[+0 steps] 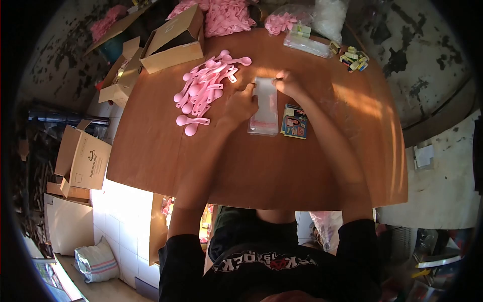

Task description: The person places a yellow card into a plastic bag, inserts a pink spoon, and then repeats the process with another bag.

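Note:
A stack of clear plastic bags [263,108] lies on the brown table [241,171] in front of me. My left hand [243,103] is at the stack's upper left edge, its fingers bent; what they pinch, if anything, is too small to name. At the upper right corner of the stack, my right hand [288,83] has its fingertips pressed together on the plastic. Printed cards [294,122] lie in a small pile right of the bags. Left of my left hand is a heap of pink plastic spoons [204,88].
Open cardboard boxes [173,40] stand at the back left. Behind the table's far edge are bags of pink pieces [229,17]. A clear packet [307,45] and small yellow-and-black items [354,59] lie at the back right. Another carton [90,160] is at the far left.

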{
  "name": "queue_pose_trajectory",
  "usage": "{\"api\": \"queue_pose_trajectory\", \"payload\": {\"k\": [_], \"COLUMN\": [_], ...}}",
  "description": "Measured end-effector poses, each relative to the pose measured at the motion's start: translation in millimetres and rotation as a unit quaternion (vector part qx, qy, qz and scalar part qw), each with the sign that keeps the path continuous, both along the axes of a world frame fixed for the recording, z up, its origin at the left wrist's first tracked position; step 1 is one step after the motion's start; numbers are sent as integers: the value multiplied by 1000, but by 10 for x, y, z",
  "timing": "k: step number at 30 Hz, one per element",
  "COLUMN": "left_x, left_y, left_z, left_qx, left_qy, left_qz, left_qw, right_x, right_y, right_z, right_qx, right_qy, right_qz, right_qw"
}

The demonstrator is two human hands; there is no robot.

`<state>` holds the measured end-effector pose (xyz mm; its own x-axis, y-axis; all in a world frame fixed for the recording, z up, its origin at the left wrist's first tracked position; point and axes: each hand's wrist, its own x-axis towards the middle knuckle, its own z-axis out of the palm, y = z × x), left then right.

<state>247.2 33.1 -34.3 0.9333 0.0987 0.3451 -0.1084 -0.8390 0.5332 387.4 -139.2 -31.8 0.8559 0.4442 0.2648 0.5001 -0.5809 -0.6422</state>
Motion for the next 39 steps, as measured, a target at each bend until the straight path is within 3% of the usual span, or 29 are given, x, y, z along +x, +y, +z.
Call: {"api": "queue_pose_trajectory", "payload": {"k": [1, 3, 5, 7, 8, 10, 14, 16, 19, 24, 26, 29, 32, 34, 35, 37, 39], "left_x": [39, 39, -64, -347, -409, -495, -592, -749, -829, -856, -860, -861, -911, -929, -924, -841, -762], "left_y": [-14, 0, 60, 112, 160, 219, 179, 83, 69, 93, 137, 184, 175, 113, 116, 144, 236], "left_z": [-33, 0, 166, 456, 426, 323, 257, 451, 444, 414, 359, 269, 307, 382, 422, 493, 513], "left_qx": [12, -3, -17, -5, -6, -5, 18, 73, 105, 73, 66, 37, 3, -33, -34, 3, -25], "left_qy": [-41, -7, 27, 116, 116, 28, 49, 57, 47, 61, 34, 97, 76, -82, -81, -229, -212], "left_qz": [-21, -24, -26, -55, -55, -165, -186, -168, -161, -162, -165, -159, -157, -101, -100, -157, -204], "left_qw": [999, 1000, 999, 992, 992, 986, 981, 981, 980, 982, 983, 982, 985, 991, 991, 961, 955], "right_x": [67, 132, -120, -567, -531, -510, -691, -833, -1054, -1090, -986, -873, -1027, -1171, -1253, -1419, -1558], "right_y": [15, 48, -45, -128, -153, -226, -182, -169, -148, -115, -131, -149, -148, -149, -154, -158, -206], "right_z": [-106, -215, 60, 536, 482, 372, 529, 576, 619, 531, 352, 193, 571, 784, 866, 995, 1115], "right_qx": [-1, 7, -23, -202, -202, -146, -170, -188, -172, -223, -175, -100, -102, -97, -91, -62, -34], "right_qy": [-1, -25, -57, -25, -25, 31, 91, -66, -69, 7, -39, -97, -68, -90, -112, -77, -40], "right_qz": [-1, 71, 97, 30, 30, 140, 159, 197, 266, 220, 243, 244, 197, 229, 261, 254, 244], "right_qw": [1000, 997, 993, 979, 979, 979, 968, 960, 946, 950, 953, 960, 973, 964, 954, 962, 968]}}
